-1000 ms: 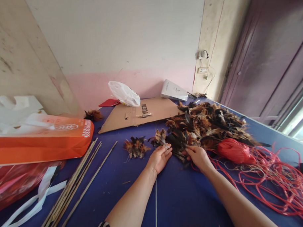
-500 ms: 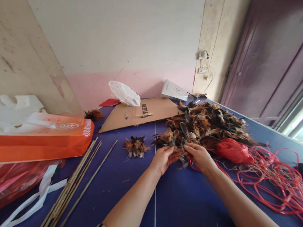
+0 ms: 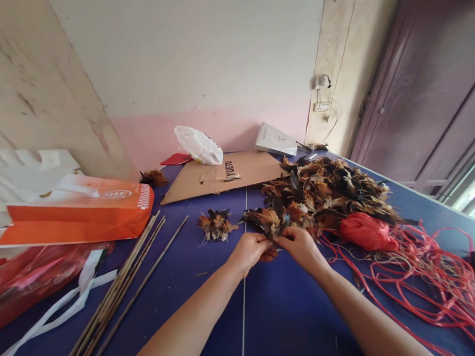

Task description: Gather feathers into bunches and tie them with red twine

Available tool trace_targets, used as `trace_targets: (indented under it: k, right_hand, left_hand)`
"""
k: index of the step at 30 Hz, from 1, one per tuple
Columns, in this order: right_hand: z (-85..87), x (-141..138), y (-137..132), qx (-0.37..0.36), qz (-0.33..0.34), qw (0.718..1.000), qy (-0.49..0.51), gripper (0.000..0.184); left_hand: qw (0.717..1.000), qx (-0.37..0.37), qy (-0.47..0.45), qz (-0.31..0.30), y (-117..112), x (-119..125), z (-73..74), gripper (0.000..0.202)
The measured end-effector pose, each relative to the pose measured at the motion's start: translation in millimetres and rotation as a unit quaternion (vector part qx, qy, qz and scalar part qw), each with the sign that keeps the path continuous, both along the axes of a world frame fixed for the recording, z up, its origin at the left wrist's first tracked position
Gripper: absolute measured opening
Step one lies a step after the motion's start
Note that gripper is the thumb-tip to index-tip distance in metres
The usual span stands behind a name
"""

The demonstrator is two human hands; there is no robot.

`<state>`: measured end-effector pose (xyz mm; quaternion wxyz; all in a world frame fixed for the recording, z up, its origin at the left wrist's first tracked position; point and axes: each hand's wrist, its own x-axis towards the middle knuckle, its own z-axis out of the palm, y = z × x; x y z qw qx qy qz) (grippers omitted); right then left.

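My left hand (image 3: 250,249) and my right hand (image 3: 300,246) meet over the blue table (image 3: 279,314), both pinched on a small bunch of brown and black feathers (image 3: 267,220). The bunch fans up and away from my fingers. Just behind it lies a large heap of the same feathers (image 3: 330,191). A small separate tuft of feathers (image 3: 215,225) rests on the table left of my left hand.
Red string (image 3: 421,272) sprawls on the right with a red bundle (image 3: 366,232). Thin sticks (image 3: 128,288) lie at the left beside an orange bag (image 3: 80,216). Flat cardboard (image 3: 222,177), a white plastic bag (image 3: 197,145) and a white packet (image 3: 275,140) sit by the wall.
Both hands left the edge of the feather heap and came together, lifting a small bunch of feathers between them. The view shifted slightly.
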<state>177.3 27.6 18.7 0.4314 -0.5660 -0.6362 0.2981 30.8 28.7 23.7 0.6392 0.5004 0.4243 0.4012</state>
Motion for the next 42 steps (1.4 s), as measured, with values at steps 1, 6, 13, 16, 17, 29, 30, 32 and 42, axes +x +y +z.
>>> trace_targets:
  k: [1, 6, 13, 16, 17, 29, 30, 32, 42]
  right_hand:
    - [-0.8, -3, -2, 0.003, 0.003, 1.0, -0.016, 0.023]
    - [-5.3, -17, -8, 0.005, 0.016, 0.998, -0.062, 0.023]
    - [-11.4, -20, -7, -0.022, 0.036, 0.999, -0.007, 0.025]
    - [-11.1, -21, -8, -0.037, 0.057, 0.996, 0.055, 0.023]
    - [-10.6, -21, -8, -0.043, 0.066, 0.994, 0.078, 0.022]
    - [-4.7, -21, -12, -0.087, 0.093, 0.975, 0.181, 0.016]
    - [-4.7, -21, -12, -0.083, 0.095, 0.976, 0.18, 0.016]
    - [-4.7, -19, -12, -0.074, 0.107, 0.975, 0.181, 0.016]
    - [-3.4, -15, -12, -0.073, 0.132, 0.974, 0.167, 0.016]
  left_hand:
    - [1.0, 0.005, 0.013, 0.004, -3, -4, -2.2, 0.009]
    - [0.999, 0.036, 0.023, 0.033, -12, -17, -17.9, 0.009]
    - [0.999, 0.013, -0.016, 0.047, -14, -18, -20.7, 0.008]
    - [0.998, -0.001, -0.044, 0.047, -16, -17, -18.3, 0.008]
    - [0.998, -0.008, -0.049, 0.047, -17, -17, -17.6, 0.009]
    - [0.998, 0.003, -0.051, 0.021, -17, -19, -17.1, 0.012]
    - [0.998, -0.002, -0.052, 0.02, -17, -19, -17.2, 0.013]
    - [0.998, -0.016, -0.056, 0.026, -17, -19, -17.5, 0.015]
    - [0.987, -0.109, -0.112, 0.046, -10, -26, -19.3, 0.009]
